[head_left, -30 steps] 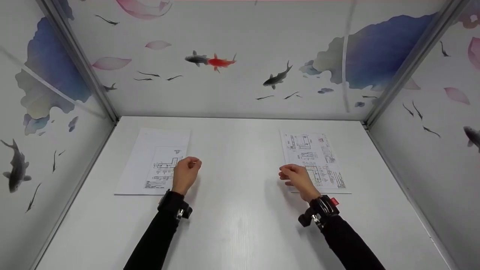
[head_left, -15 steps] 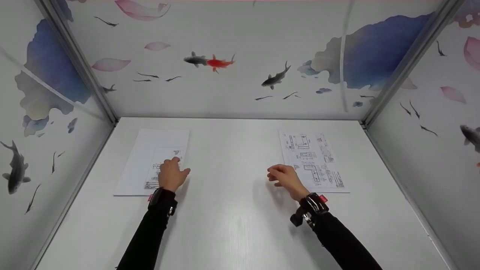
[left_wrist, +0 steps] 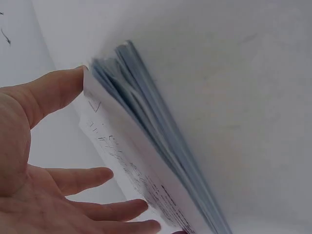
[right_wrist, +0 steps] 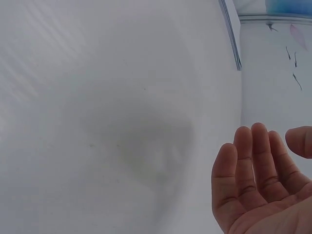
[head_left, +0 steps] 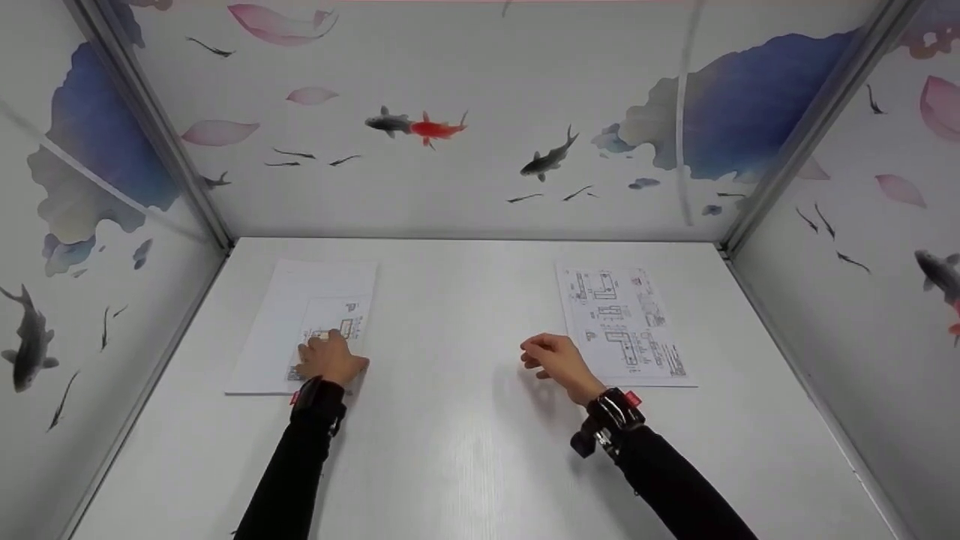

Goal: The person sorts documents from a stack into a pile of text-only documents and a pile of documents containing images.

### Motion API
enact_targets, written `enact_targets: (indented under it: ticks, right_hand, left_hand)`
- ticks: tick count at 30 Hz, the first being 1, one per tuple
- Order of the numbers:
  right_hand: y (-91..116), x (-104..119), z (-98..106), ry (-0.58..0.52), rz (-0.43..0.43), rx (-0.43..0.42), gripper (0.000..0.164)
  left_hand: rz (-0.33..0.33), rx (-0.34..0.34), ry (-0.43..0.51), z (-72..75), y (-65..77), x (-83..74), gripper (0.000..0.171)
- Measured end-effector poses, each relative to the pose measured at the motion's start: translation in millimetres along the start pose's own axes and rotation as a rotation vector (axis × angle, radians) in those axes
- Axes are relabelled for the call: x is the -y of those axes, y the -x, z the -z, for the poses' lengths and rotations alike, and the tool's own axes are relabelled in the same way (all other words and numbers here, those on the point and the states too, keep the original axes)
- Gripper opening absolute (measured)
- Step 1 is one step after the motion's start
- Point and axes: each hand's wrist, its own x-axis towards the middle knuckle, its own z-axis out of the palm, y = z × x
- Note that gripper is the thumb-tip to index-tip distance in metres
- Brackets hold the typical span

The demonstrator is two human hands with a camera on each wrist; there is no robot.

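Observation:
A stack of white paper (head_left: pixel 262 322) lies on the left side of the table, with a technical drawing printed on its top sheet. My left hand (head_left: pixel 330 360) is over the drawing's lower part, fingers spread and thumb toward the stack's right edge. In the left wrist view, the thumb (left_wrist: pixel 61 87) touches the edge of the printed sheet (left_wrist: pixel 131 165), and the layered paper edges (left_wrist: pixel 161 131) show below it. My right hand (head_left: pixel 559 364) hangs above the table with fingers loosely bent and nothing in them, just left of a second stack of drawings (head_left: pixel 615 300).
The white table (head_left: pixel 457 315) is enclosed by a back wall (head_left: pixel 465 195) and side walls printed with fish, petals and blue leaves. Metal posts (head_left: pixel 150 120) stand at the corners. A black wrist camera (head_left: pixel 583 442) juts from the right wrist.
My left hand has shifted left onto the drawing, its fingers going from curled together to spread. The right hand has moved left, off the right stack's drawing. Both stacks stay in place.

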Motion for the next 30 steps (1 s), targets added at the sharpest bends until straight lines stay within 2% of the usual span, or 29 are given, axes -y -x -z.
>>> enact_targets:
  ticks: [4,10,13,15,18,20,25,30]
  right_hand:
    - [1,-2,-3,0.006,-0.005,0.013,0.034]
    - [1,-8,-6,-0.006,-0.021,0.019,0.032]
    - [0,-8,-6,-0.016,-0.029,0.02,0.031]
    - [-1,-8,-7,-0.018,-0.028,0.022,0.031]
    - [-2,-8,-7,-0.016,-0.031,0.024,0.031]
    - [-2,-7,-8,-0.02,-0.036,0.031,0.031]
    - [-2,-7,-9,-0.046,-0.033,0.055,0.031]
    - [-3,-7,-8,-0.057,-0.043,0.064,0.032]
  left_hand:
    - [0.019,0.055,0.009,3.9,1.5,-0.1,0.057]
    - [-0.015,0.079,0.049,13.7,1.0,6.2,0.049]
    - [-0.052,0.058,0.1,17.1,-0.5,11.3,0.045]
    - [-0.09,0.032,0.126,17.8,-1.8,14.4,0.034]
    - [-0.163,-0.019,0.105,15.5,-2.2,16.4,0.021]
    - [-0.193,-0.043,0.081,13.4,-1.4,16.7,0.018]
    - [-0.171,-0.05,0.052,9.7,5.0,12.1,0.02]
    - [-0.148,-0.052,0.03,7.9,11.5,0.7,0.022]
